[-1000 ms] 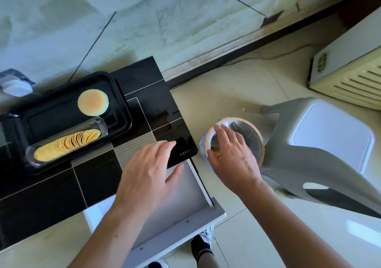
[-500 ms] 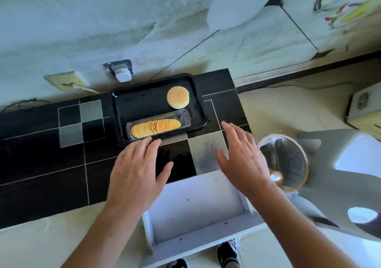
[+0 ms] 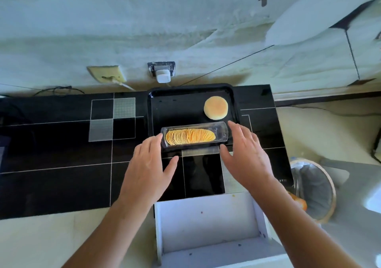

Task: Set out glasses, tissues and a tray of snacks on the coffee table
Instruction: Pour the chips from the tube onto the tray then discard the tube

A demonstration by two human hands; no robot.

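Note:
A black tray [image 3: 156,111] lies on the glossy black table [image 3: 61,164] against the wall. On it are a clear plastic holder of stacked crisps [image 3: 193,137] along the near edge and a round bun [image 3: 215,107] at the far right. My left hand [image 3: 150,169] hovers open at the tray's near left corner, fingertips next to the holder's left end. My right hand [image 3: 246,156] is open at the near right corner, fingers spread beside the holder's right end. Neither hand holds anything. No glasses or tissues are in view.
An open white drawer [image 3: 206,222] sticks out below the table towards me. A lined bin with a wooden rim [image 3: 315,187] stands on the floor at right, next to a grey plastic stool [image 3: 354,185]. Wall sockets with a white plug [image 3: 162,76] sit behind the tray.
My right hand left the bin and came over the table. Both hands moved forward to the tray's near corners. The view swung left, centring the tray.

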